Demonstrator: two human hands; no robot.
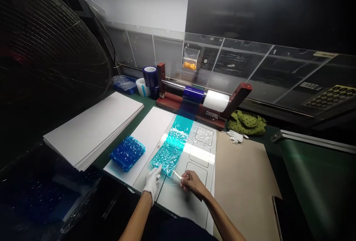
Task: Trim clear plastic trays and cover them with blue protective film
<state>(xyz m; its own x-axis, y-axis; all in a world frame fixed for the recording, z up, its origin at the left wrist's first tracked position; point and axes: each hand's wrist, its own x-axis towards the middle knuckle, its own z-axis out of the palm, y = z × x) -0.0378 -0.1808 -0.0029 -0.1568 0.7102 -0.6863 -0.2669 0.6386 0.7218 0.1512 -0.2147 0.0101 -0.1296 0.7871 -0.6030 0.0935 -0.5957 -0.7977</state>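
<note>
Crinkled, shiny turquoise-looking film [169, 155] lies over a pale board with rounded-square outlines [198, 155]. It runs back to a dark blue film roll [193, 94]. My left hand [151, 182], in a white glove, presses a stretched-out finger on the film's near edge and grips nothing. My bare right hand [191, 182] is closed round a slim, pointed tool that looks like a cutter knife [178, 175]. Its tip is at the film's near right corner. A stack of blue film pieces [128, 152] lies left of my left hand.
A red-brown roll stand [175, 104] also carries a white roll [216, 101]. White sheets [94, 126] are stacked at left, near a large fan [50, 40]. Spare rolls [150, 79], a green dotted bag [246, 122], a white glove [236, 136] and brown board [244, 174] surround the work.
</note>
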